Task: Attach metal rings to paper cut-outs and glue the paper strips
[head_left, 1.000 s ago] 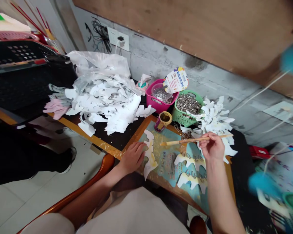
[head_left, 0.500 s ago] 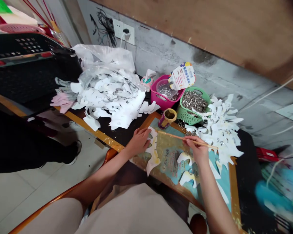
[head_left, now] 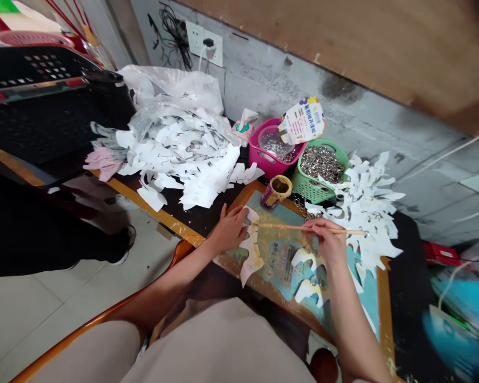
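My left hand [head_left: 230, 227] lies flat, fingers stretched out, pressing the upper part of a white paper cutout [head_left: 251, 254] on a glue-stained board [head_left: 277, 255]. My right hand [head_left: 328, 242] is closed on a thin wooden brush [head_left: 303, 227] held level, its tip touching the top of that cutout near my left fingers. A small open glue pot [head_left: 276, 191] stands just behind the board's far edge. Two more white cutouts with metal rings [head_left: 311, 276] lie under my right wrist.
A pink basket [head_left: 272, 154] and a green basket [head_left: 320, 171] of metal rings stand by the wall. A big heap of white cutouts [head_left: 179, 157] lies left, a smaller pile [head_left: 367, 210] right. A black crate [head_left: 43, 101] sits far left. A wooden chair arm [head_left: 104, 324] runs below.
My right hand has swung the brush from a raised spot on the right down and left onto the cutout. My left hand slid up along the cutout. The view shifted slightly.
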